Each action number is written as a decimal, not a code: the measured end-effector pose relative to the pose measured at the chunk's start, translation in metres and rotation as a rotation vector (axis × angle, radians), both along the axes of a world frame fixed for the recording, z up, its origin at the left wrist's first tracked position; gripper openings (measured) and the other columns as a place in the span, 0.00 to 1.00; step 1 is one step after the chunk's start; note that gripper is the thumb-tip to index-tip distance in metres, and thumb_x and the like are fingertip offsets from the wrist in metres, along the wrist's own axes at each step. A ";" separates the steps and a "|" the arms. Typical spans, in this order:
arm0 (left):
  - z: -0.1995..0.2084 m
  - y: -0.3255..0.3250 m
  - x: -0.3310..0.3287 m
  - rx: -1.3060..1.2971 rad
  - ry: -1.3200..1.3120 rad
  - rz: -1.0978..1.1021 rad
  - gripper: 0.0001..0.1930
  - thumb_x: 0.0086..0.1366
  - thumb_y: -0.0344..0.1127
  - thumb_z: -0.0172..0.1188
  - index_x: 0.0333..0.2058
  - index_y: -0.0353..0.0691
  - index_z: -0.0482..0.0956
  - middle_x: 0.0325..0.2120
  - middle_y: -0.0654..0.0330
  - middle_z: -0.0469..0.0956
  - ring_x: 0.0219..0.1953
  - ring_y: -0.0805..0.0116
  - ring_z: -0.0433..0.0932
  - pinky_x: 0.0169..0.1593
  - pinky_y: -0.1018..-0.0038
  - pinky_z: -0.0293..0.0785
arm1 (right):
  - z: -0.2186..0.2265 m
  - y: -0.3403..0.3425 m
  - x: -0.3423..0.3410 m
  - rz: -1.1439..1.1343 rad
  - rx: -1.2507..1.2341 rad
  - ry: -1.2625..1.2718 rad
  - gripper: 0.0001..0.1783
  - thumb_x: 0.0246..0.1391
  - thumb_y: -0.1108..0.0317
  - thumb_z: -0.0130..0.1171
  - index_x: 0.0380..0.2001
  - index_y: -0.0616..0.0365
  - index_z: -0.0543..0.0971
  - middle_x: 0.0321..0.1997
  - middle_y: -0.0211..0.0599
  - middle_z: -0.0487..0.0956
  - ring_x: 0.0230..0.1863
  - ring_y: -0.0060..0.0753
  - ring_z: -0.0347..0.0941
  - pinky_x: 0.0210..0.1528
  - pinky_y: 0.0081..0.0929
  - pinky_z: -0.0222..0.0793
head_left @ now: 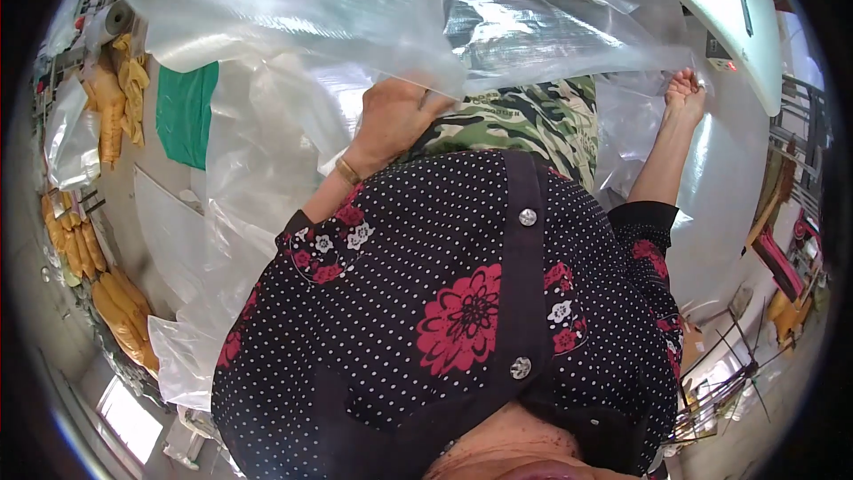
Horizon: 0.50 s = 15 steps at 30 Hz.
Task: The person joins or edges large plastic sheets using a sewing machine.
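Observation:
A large clear plastic sheet (pixel 302 9) stretches across the far part of the view, wrinkled and catching the light. Its near edge runs between my two hands. My left hand (pixel 398 117), palm down, is closed on the edge at the middle, its fingertips partly behind the film. Farther right, with the arm stretched out, my right hand (pixel 684 92) has its fingers curled around the sheet's right end. More plastic (pixel 551 13) lies in folds beyond. Camouflage cloth (pixel 524 120) covers my lap just below the edge.
Loose plastic (pixel 253 169) hangs down on my left, beside a green piece (pixel 187 114). Yellow-brown bundles (pixel 115 302) line the left side. A white tabletop (pixel 711 13) with a dark pen-like item juts in at upper right. Thin metal rods (pixel 729 373) stand at lower right.

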<state>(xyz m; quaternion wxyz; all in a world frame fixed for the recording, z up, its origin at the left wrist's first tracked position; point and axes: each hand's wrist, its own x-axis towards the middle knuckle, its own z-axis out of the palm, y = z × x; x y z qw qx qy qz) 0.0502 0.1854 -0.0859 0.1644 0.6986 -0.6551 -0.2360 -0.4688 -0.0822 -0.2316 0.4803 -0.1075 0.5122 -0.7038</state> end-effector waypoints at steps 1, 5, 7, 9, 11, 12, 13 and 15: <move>-0.011 0.001 0.010 -0.045 0.070 0.062 0.18 0.59 0.50 0.63 0.37 0.40 0.80 0.27 0.52 0.80 0.30 0.51 0.79 0.35 0.61 0.74 | 0.001 -0.008 0.004 0.016 0.002 -0.005 0.15 0.61 0.64 0.43 0.35 0.65 0.74 0.33 0.43 0.78 0.32 0.35 0.76 0.37 0.33 0.76; 0.014 -0.023 0.110 -0.119 0.516 0.602 0.07 0.65 0.36 0.58 0.32 0.40 0.81 0.25 0.67 0.78 0.25 0.76 0.74 0.30 0.76 0.71 | 0.005 -0.018 -0.043 -0.046 0.015 0.057 0.14 0.61 0.68 0.40 0.33 0.66 0.74 0.33 0.46 0.78 0.32 0.39 0.75 0.33 0.33 0.75; 0.021 -0.030 0.197 -0.556 1.153 0.962 0.04 0.66 0.34 0.57 0.37 0.42 0.77 0.25 0.68 0.73 0.23 0.78 0.68 0.28 0.78 0.68 | 0.005 -0.021 -0.062 -0.041 0.043 0.146 0.15 0.60 0.67 0.41 0.35 0.70 0.73 0.33 0.47 0.78 0.34 0.42 0.76 0.37 0.35 0.76; 0.036 -0.010 0.312 -0.590 1.171 0.946 0.11 0.68 0.38 0.56 0.41 0.35 0.76 0.26 0.67 0.73 0.24 0.81 0.67 0.30 0.79 0.67 | 0.008 -0.039 -0.050 -0.115 -0.010 0.109 0.17 0.61 0.66 0.41 0.38 0.71 0.72 0.38 0.49 0.77 0.37 0.44 0.76 0.40 0.37 0.76; 0.093 -0.060 0.236 -0.556 0.924 0.982 0.09 0.68 0.36 0.57 0.43 0.39 0.75 0.27 0.68 0.72 0.26 0.81 0.66 0.30 0.81 0.67 | 0.010 -0.023 -0.069 -0.281 -0.044 0.112 0.18 0.61 0.65 0.40 0.41 0.72 0.72 0.42 0.51 0.77 0.40 0.47 0.76 0.44 0.39 0.75; 0.105 -0.065 0.232 -0.562 0.923 0.939 0.11 0.68 0.37 0.57 0.45 0.39 0.75 0.30 0.68 0.74 0.27 0.80 0.67 0.31 0.81 0.68 | 0.014 -0.022 -0.065 -0.328 -0.065 0.097 0.19 0.61 0.64 0.40 0.42 0.73 0.72 0.44 0.52 0.77 0.42 0.48 0.76 0.46 0.41 0.75; 0.109 -0.058 0.238 -0.581 0.888 0.939 0.12 0.67 0.37 0.57 0.47 0.39 0.74 0.33 0.68 0.76 0.28 0.80 0.68 0.33 0.80 0.69 | 0.052 -0.002 0.033 -0.260 -0.049 0.075 0.19 0.61 0.64 0.40 0.42 0.73 0.72 0.44 0.52 0.77 0.42 0.48 0.76 0.46 0.41 0.75; 0.126 -0.098 0.205 -0.514 0.886 0.713 0.11 0.66 0.41 0.59 0.39 0.42 0.69 0.30 0.64 0.71 0.27 0.75 0.68 0.30 0.78 0.64 | 0.136 0.036 0.149 -0.095 -0.276 0.553 0.21 0.65 0.63 0.38 0.51 0.71 0.69 0.54 0.54 0.73 0.52 0.51 0.73 0.52 0.42 0.73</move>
